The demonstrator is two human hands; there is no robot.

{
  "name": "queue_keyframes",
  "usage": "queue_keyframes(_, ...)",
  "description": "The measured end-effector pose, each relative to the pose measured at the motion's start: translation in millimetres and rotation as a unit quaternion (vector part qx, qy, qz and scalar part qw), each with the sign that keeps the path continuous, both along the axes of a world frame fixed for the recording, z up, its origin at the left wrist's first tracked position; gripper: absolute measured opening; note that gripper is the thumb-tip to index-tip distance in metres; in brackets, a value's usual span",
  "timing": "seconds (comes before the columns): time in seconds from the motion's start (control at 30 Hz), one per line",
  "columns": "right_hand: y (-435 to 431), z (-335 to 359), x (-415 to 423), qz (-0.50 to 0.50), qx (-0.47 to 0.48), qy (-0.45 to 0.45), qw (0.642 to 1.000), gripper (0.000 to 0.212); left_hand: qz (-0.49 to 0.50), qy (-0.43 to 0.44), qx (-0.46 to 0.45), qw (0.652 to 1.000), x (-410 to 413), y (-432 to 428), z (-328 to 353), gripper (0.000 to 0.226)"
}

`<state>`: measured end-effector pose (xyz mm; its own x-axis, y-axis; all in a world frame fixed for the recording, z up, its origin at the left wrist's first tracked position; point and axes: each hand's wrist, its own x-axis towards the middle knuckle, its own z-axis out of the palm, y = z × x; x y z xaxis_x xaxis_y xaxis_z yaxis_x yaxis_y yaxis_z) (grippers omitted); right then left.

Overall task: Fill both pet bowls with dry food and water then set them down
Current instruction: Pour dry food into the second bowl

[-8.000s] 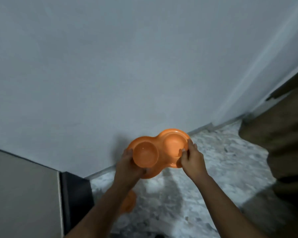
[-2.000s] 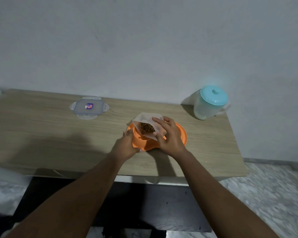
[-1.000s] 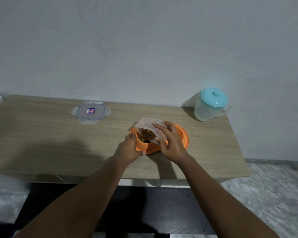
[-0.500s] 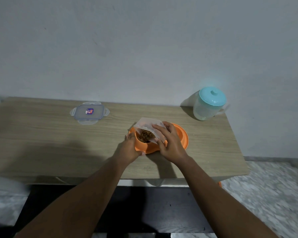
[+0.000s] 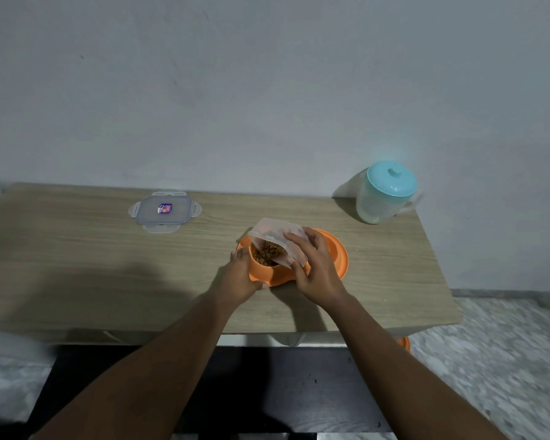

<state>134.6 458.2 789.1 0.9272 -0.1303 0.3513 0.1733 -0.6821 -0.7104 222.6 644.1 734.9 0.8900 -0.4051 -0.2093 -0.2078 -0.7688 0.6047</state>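
Where hand (image 5: 315, 268) covers, right bowl (image 5: 338, 255) unseen.

The right hand (image 5: 315, 268) and the tipped clear container (image 5: 275, 231) cover the right well of the orange double bowl (image 5: 338, 258); its contents cannot be told. The left hand (image 5: 238, 276) hides the bowl's left rim. Below the bowl, an orange object (image 5: 404, 343) shows only as a sliver past the table (image 5: 77, 258) edge. The lid's (image 5: 164, 211) label, left of the bowl, is too small to read.

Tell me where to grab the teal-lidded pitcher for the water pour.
Take the pitcher by its handle, coming from its right: it sticks out toward the table's right end. The body is wide, and the lid knob would likely only lift the lid.
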Motion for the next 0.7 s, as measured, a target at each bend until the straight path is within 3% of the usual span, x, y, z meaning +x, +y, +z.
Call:
queue_keyframes(0.3,-5.3,2.9,2.9,-0.106,0.198,0.026,0.974,0.053,-0.016,0.011,-0.03,0.999,0.2,2.4,1.5,0.111)
queue_keyframes(0.47,-10.1,11.6,4.3,-0.178,0.46,0.103,0.864,0.054,-0.014,0.017,-0.034,0.999,0.1,2.4,1.8,0.114)
queue_keyframes(0.57,-13.9,19.0,1.6,-0.169,0.59,0.143,0.777,0.05,-0.017,0.01,-0.037,0.999,0.8,2.4,-0.7,0.112)
queue_keyframes(0.7,-17.8,20.3,-0.4,-0.146,0.625,0.157,0.751,0.042,-0.02,0.005,-0.037,0.999,1.9,3.6,0.2,0.108)
